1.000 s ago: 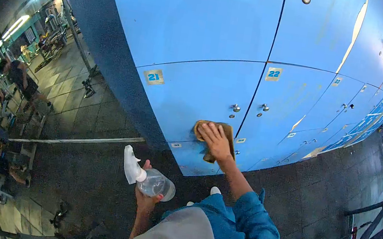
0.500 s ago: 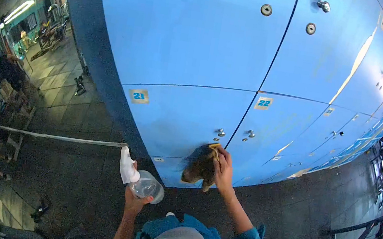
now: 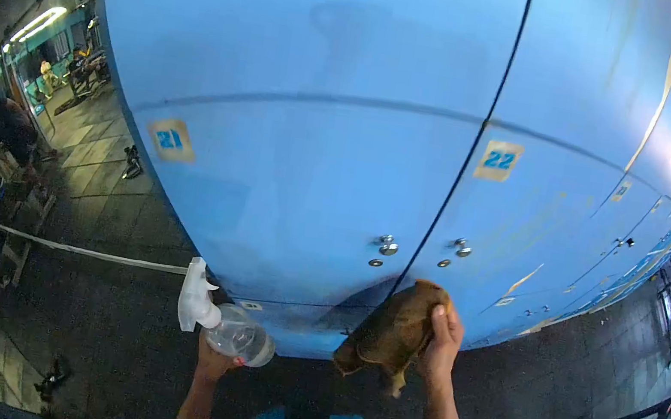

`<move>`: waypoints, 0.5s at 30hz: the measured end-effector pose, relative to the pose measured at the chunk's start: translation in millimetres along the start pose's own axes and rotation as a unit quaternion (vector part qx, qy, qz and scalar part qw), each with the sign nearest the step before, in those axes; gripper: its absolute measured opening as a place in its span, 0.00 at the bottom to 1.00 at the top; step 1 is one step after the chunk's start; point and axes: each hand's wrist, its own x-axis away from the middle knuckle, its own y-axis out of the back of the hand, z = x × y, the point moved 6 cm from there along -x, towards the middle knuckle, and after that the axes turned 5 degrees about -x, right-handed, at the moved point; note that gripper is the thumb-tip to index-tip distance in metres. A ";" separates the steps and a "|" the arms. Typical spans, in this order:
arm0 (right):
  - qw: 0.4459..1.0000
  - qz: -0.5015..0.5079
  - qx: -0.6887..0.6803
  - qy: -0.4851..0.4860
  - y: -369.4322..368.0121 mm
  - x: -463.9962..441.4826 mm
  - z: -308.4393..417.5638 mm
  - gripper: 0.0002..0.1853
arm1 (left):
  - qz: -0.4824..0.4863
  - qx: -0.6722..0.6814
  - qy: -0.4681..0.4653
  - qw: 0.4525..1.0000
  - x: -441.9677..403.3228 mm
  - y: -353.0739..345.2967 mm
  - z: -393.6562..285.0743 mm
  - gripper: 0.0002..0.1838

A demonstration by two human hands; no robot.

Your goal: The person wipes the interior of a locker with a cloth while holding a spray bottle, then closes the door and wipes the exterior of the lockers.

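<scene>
My left hand [image 3: 216,358] is wrapped round the body of a clear spray bottle [image 3: 243,336] with a white nozzle, held low at the left. A brown cloth [image 3: 396,329] hangs from my right hand [image 3: 441,342], pinched at its right edge between thumb and fingers. The cloth is in front of the lower part of the blue lockers [image 3: 305,179], below the knobs. Locker door 21 [image 3: 265,216] is behind and above the bottle, with door 22 [image 3: 525,220] to its right. Whether the cloth touches the doors, I cannot tell.
Dark floor tiles [image 3: 121,312] lie around the lockers, with a pale strip [image 3: 99,253] across them at the left. Several people and gym machines are at the far left. Black metal frames [image 3: 643,416] stand at the right.
My right hand has moved right and the cloth has swung up and spread wider, away from its flat position on the door. The bottle has shifted left and slightly down. The lockers look closer.
</scene>
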 end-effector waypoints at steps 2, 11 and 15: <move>0.991 -0.012 0.048 0.123 -2.6 -4.7 -10.9 0.17 | 0.028 0.009 -0.051 0.998 -14.9 -0.4 16.5 0.59; 0.729 -0.049 0.305 0.611 -40.4 -18.3 -37.9 0.15 | 0.203 0.187 -0.189 0.942 -100.8 11.2 76.2 0.42; 0.583 -0.061 0.279 0.761 -51.7 -2.6 -52.3 0.22 | 0.068 -0.119 -0.382 0.914 -128.6 35.8 80.4 0.40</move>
